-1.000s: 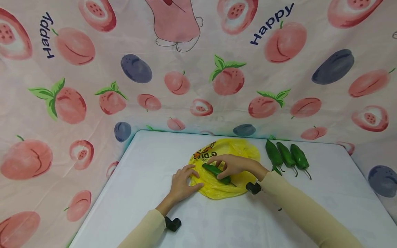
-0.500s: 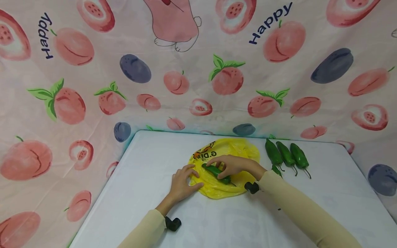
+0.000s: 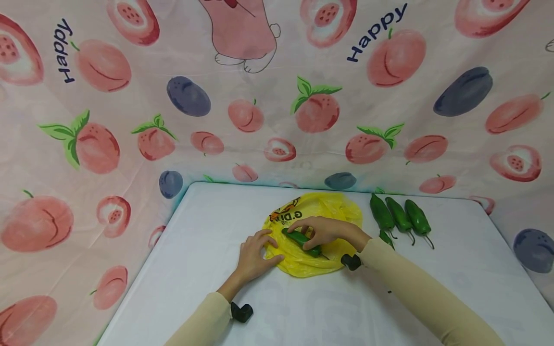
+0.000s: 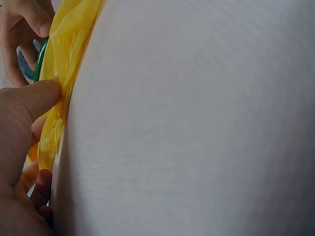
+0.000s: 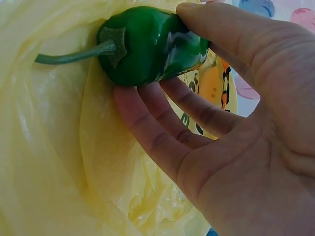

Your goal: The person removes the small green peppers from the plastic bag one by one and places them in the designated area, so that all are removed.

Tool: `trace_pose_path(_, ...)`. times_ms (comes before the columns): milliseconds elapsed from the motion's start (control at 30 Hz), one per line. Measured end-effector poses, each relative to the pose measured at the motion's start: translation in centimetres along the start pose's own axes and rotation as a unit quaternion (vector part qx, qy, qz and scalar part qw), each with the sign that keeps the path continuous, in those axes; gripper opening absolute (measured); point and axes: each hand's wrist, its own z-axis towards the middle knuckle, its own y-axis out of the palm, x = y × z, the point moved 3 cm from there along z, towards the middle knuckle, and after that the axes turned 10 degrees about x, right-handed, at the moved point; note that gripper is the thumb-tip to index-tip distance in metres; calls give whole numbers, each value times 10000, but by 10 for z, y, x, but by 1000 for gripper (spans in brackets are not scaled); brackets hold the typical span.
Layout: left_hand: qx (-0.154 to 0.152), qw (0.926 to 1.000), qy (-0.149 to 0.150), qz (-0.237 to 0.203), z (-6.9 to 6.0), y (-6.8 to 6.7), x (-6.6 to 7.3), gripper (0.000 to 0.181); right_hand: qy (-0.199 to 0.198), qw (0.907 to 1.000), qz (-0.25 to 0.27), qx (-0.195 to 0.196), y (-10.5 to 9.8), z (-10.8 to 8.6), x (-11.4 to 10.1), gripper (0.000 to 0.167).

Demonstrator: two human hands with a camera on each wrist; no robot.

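Note:
A yellow plastic bag [image 3: 337,206] with dark and orange print lies spread flat on the white table. On it rests a green chili pepper [image 3: 298,237], glossy, its stem pointing toward the lower right. My right hand [image 3: 326,230] holds this pepper from above, thumb on one side and fingers along the other, as the right wrist view shows with the pepper's stem end [image 5: 113,46]. At the bag's left edge my left hand [image 3: 253,257] rests with thumb and fingers spread, the fingertips touching the plastic. In the left wrist view its thumb [image 4: 44,96] presses the bag's edge.
To the right of the bag, several green chili peppers [image 3: 400,216] lie near the table's back edge, one partly hidden by the right sleeve [image 3: 415,283]. A fruit-printed cloth [image 3: 259,86] hangs behind and around the white table [image 3: 212,216].
Almost nothing differs. Both hands, the held pepper and the bag stay in place; the right wrist and sleeve shift very slightly left.

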Motion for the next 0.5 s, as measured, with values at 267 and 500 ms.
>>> trace_pose_path(267, -9, 10000, -17, 28, 0, 0, 0, 27, 72, 10000, 7, 14, 1, 1, 2, 57)
trace_pose_path(500, -26, 10000, -18, 28, 0, -1, 2, 27, -7, 10000, -16, 62, 1, 2, 3, 56)
